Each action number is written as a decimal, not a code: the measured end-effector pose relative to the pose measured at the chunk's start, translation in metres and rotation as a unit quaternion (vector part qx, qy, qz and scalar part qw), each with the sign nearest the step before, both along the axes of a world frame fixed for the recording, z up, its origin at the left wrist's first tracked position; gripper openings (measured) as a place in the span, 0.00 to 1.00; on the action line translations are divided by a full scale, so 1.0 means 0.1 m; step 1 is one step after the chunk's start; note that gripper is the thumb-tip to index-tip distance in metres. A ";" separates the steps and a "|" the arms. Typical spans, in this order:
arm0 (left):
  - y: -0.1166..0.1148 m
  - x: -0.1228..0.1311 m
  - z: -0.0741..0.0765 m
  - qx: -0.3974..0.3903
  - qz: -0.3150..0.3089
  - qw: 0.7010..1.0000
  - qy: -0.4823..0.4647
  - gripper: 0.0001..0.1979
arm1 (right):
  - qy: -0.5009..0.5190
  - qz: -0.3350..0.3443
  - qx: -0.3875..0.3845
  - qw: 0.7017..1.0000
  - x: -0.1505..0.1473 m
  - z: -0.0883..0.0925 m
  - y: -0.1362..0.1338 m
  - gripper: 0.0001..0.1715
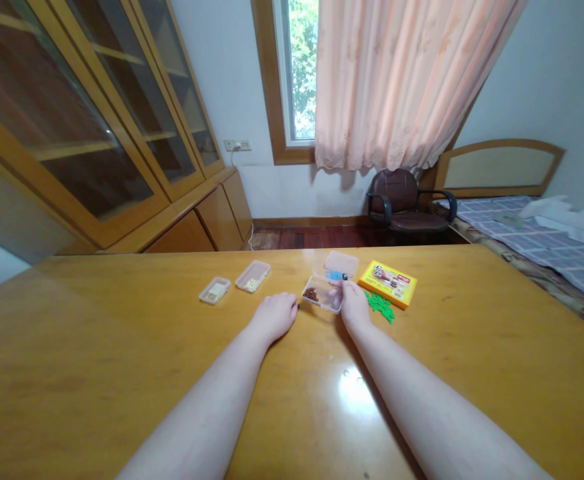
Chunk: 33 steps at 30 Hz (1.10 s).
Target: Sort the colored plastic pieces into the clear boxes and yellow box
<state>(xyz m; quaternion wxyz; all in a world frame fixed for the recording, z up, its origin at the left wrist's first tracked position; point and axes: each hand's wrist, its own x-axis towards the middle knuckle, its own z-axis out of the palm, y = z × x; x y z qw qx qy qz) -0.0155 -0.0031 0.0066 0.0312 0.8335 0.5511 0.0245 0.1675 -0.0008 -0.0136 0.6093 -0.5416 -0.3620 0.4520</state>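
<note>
A clear box (pixel 322 295) of small brown pieces sits on the wooden worktop (pixel 122 347), right of middle and towards the far edge. My right hand (pixel 355 303) lies against the box's right side with fingers reaching along the rim; I cannot tell whether they grip it. Just behind it is a second clear box (pixel 341 265) with blue pieces. My left hand (pixel 275 315) rests just left, loosely curled and holding nothing. Green pieces (pixel 381 307) lie beside my right hand, with a yellow packet (pixel 388 283) beyond. Further left sit a small tub (pixel 215 290) and a pale-filled tub (pixel 253 275).
</note>
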 end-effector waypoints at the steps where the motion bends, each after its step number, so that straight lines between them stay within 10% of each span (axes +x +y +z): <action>1: 0.00 0.00 0.00 -0.001 0.004 1.000 0.001 0.14 | 0.002 0.000 0.001 1.000 0.00 0.00 0.00 0.18; 16: 0.01 0.07 -0.05 0.012 0.047 0.998 0.035 0.15 | -0.023 0.013 -0.007 1.000 0.00 0.06 -0.02 0.18; 26: -0.06 0.08 0.10 0.143 -0.005 0.972 -0.189 0.11 | -0.080 0.125 0.014 0.989 -0.04 -0.01 -0.02 0.18; 33: -0.04 0.07 -0.06 0.066 -0.059 0.934 -0.345 0.41 | 0.028 0.079 -0.004 0.996 0.00 0.05 0.00 0.20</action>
